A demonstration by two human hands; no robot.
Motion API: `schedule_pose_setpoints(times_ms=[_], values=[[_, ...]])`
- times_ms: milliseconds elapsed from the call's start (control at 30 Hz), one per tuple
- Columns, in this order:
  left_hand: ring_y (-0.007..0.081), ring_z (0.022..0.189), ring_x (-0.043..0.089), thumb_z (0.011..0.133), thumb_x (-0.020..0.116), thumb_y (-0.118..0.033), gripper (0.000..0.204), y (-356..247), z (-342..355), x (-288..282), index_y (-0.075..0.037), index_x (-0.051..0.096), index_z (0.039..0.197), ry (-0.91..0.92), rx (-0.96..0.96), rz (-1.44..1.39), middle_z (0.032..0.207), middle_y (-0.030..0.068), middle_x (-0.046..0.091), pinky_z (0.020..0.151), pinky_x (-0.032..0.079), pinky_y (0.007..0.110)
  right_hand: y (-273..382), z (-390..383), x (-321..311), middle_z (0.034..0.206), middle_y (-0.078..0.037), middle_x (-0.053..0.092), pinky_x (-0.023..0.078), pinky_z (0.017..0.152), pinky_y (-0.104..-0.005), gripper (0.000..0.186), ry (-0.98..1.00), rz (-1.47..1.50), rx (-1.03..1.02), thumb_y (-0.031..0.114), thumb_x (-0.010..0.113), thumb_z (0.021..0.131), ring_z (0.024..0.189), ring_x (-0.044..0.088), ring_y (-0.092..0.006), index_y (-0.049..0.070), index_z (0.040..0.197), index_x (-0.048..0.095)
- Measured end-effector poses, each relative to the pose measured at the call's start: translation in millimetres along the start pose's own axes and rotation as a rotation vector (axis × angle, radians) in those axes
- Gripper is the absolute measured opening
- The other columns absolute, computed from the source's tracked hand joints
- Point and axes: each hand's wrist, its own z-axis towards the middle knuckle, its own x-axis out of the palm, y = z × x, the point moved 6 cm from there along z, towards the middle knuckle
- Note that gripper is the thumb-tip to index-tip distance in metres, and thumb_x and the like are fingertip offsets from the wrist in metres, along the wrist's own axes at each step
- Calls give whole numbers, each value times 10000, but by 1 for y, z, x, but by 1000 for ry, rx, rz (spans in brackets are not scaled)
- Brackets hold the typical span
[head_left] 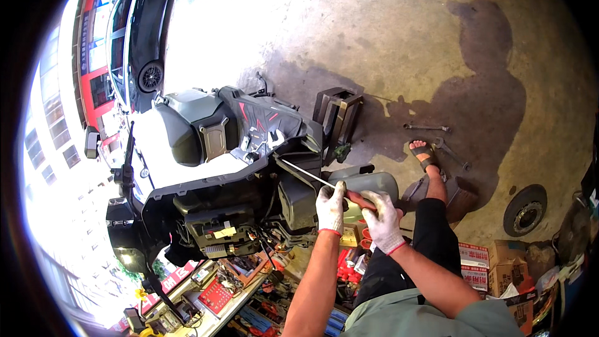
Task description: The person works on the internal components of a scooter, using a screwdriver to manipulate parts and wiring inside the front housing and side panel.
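Note:
My left hand (331, 209), in a whitish work glove, pinches a long screwdriver (306, 171) where the shaft meets its red handle. Around that handle closes my right hand (383, 221), gloved the same way. The shaft slants up and left, and its tip lies at the edge of the dark bodywork of a partly stripped scooter (293, 203); whether it touches cannot be made out. On the scooter's floor panel (259, 122) rest several small metal parts. Exposed black housings and wiring show along the near side.
A metal-framed stool (337, 109) stands beyond the scooter. On the concrete by my foot lie a wrench (427, 127) and another wrench (450, 153). A small wheel (525, 210) and cardboard boxes (506, 268) are at right. A cluttered workbench (215, 321) is lower left; a dark car (150, 31) is parked outside.

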Motion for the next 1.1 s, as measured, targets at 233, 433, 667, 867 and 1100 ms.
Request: schedule_pose_setpoints(times_ms=[233,433,667,867,1100], values=[[79,602,505,957,647,-187,186,-6,0,3,-39,597,1059,83,2,-53,789,1,582,534,427,235,-34,-8,14,1033,-101,644,499,819,-302,316,62,618,604,213,581,973,967,629,-212,14,1217,618],[79,610,508,956,644,-185,197,-8,-2,10,-27,611,1069,218,42,-248,787,11,585,528,411,232,-19,-8,8,983,-86,657,492,777,-287,259,92,511,676,217,580,961,874,620,-188,39,1140,637],[74,612,518,953,657,-185,183,-4,7,1,-31,596,1032,14,38,33,796,7,602,521,421,238,30,0,4,1131,-100,652,514,872,-317,318,66,-295,-139,51,599,906,944,638,-204,-21,1215,618],[80,577,512,944,675,-177,215,-18,-2,4,0,587,1026,152,45,-182,760,16,599,505,411,240,-3,-4,15,910,-75,648,451,596,-260,340,205,613,669,278,524,995,653,577,-135,39,1213,629],[90,539,487,934,680,-171,171,-21,-2,14,-29,599,984,172,21,-316,708,7,575,495,401,239,-32,-3,9,1042,-129,634,489,896,-304,318,172,538,677,111,620,931,971,629,-238,-3,1227,606]])
